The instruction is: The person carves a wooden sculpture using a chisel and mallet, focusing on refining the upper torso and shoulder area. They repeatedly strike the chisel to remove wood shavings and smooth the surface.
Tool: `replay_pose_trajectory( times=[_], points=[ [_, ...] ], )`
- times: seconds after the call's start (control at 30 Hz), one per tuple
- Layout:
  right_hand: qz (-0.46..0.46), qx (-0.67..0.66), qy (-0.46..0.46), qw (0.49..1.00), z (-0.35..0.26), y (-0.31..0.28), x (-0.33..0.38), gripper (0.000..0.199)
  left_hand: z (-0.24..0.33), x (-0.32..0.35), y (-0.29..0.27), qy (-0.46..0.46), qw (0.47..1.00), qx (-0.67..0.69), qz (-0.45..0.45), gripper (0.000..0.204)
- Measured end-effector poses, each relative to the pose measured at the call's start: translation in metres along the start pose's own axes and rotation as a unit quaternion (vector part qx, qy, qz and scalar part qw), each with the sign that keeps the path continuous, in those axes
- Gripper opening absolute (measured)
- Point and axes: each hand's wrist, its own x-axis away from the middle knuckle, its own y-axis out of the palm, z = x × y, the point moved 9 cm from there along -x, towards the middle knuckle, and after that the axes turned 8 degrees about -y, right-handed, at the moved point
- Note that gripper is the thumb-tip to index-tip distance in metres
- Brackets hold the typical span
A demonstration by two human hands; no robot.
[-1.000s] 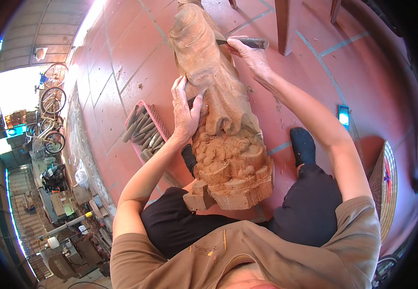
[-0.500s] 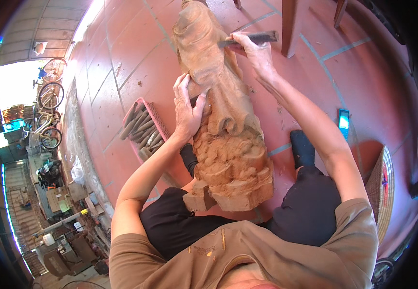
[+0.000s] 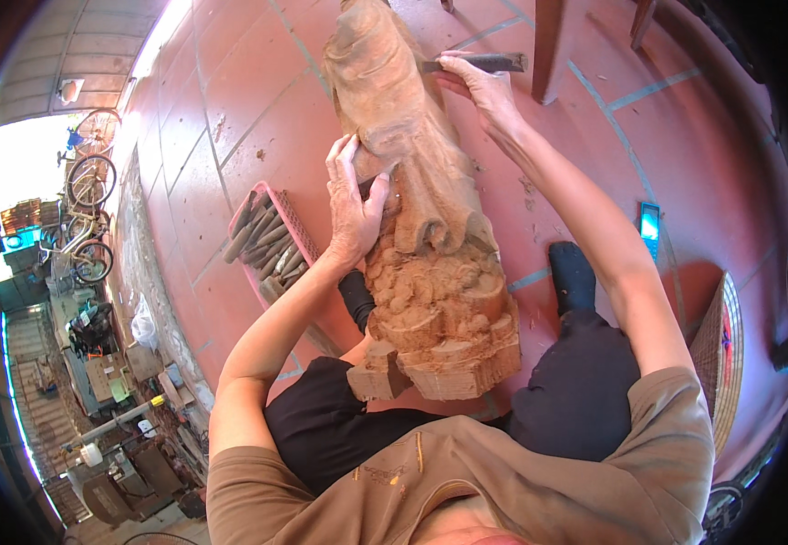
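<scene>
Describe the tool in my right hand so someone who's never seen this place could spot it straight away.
Start with the long brown carved wooden figure lying on the reddish tiled floor. Beside its upper right edge, your right hand grips a dark, straight, slender tool. Unlike the many brown stick-like pieces heaped in the pink open-work basket, it is held apart, blunt end pointing right.

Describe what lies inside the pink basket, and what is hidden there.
The pink basket holds a pile of brown, stick-like pieces, some poking past its left edge. The pile hides the floor beneath it and any lower pieces.
</scene>
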Motion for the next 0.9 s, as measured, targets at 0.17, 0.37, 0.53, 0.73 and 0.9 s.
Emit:
replay_pose_trajectory(
  times=[0.17,0.37,0.53,0.73,0.9],
  points=[
    [-0.018,0.038,-0.009,0.999,0.0,0.004,0.0,0.016,0.0,-0.001,0.001,0.006,1.0,-0.014,0.003,0.065],
    [-0.05,0.05,-0.018,0.997,-0.011,0.015,0.023,0.011,-0.002,0.001,0.001,0.004,1.0,0.003,0.009,0.064],
    [-0.088,0.161,-0.036,0.982,-0.042,0.037,0.05,0.012,-0.001,0.001,-0.001,0.008,1.0,-0.009,0.015,0.064],
    [-0.087,0.206,-0.065,0.972,-0.049,0.022,0.024,0.012,0.0,-0.001,-0.001,0.006,1.0,0.001,0.012,0.063],
    [-0.082,0.184,-0.075,0.977,-0.024,0.017,0.008,0.014,-0.001,-0.001,0.003,0.012,1.0,0.009,0.017,0.064]
  ],
)
